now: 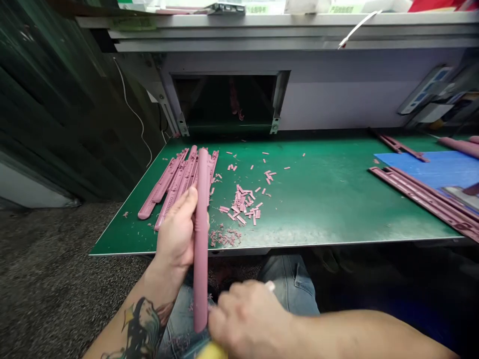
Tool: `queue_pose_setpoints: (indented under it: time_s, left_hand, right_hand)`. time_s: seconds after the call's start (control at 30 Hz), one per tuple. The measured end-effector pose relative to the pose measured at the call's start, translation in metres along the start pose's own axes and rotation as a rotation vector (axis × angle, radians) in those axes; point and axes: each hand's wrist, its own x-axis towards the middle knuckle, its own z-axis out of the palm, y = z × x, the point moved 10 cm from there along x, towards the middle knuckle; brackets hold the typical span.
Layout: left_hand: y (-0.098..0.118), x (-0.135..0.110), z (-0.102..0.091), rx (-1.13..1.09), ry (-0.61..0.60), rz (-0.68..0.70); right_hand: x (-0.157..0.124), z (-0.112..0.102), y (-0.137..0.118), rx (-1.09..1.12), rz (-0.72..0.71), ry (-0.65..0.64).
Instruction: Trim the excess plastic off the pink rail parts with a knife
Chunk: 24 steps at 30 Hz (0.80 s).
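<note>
Nearest me, my right hand [249,319] has its grip curled together at the near end of a long, dusty-pink plastic bar [201,279], though I cannot tell what it closes on. A yellow object [211,352] shows at the bottom edge of my view, and a small white tip [270,285] sticks out past my knuckles. My left hand [175,229] has its grip clamped round the bar, holding it up over my blue jeans [290,284].

Beyond, the green-topped counter [318,214] starts just past my hands. On its left lies a bundle of pink bars with rough, toothed edges [174,187], and beside them sit a heap of small, cut pink chips [241,207] and crumbly pink shavings [224,238]. So plenty has come off, while the toothed bars show more of the same material.

Open green runs rightward to long, maroon-pink moulded frames [422,199] and a blue sheet [434,169]. The far edge meets a pale wall with a dark, square opening [228,102].
</note>
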Motion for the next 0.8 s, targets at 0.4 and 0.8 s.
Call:
queue_pose_setpoints:
  time_s: [0.4, 0.8]
  left_hand:
    - [-0.062, -0.043, -0.002, 0.135, -0.092, -0.24]
    - [-0.05, -0.041, -0.002, -0.035, -0.09, -0.133]
  right_hand:
    - [0.038, -0.098, 0.183, 0.075, 0.469, 0.291]
    - [0.035, -0.095, 0.147, -0.097, 0.389, 0.171]
